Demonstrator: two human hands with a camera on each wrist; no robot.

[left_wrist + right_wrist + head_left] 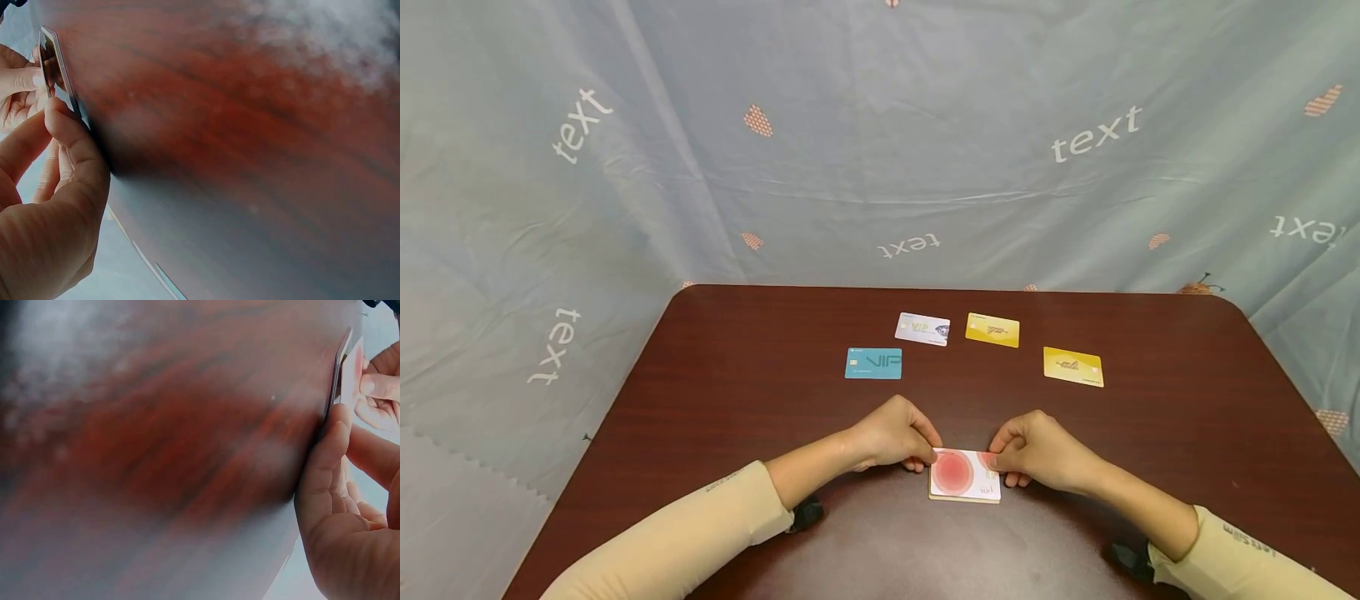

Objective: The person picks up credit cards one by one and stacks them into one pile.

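Observation:
A white card with red circles (953,473) lies face up near the front middle of the table, between both hands. Beneath its lower edge shows the yellowish rim of another card (964,500); how many are stacked is hidden. My left hand (891,435) pinches the white card at its left end between thumb and fingers. At the opposite end my right hand (1043,452) pinches it, thumb on top. From the right wrist view, the white card (351,378) stands slightly apart from a dark-edged card below it.
Farther back on the dark red table (760,367) lie a blue VIP card (873,363), a silver VIP card (922,328), a yellow card (992,330) and a second yellow card (1073,367). A grey-blue printed cloth (820,167) hangs behind the table.

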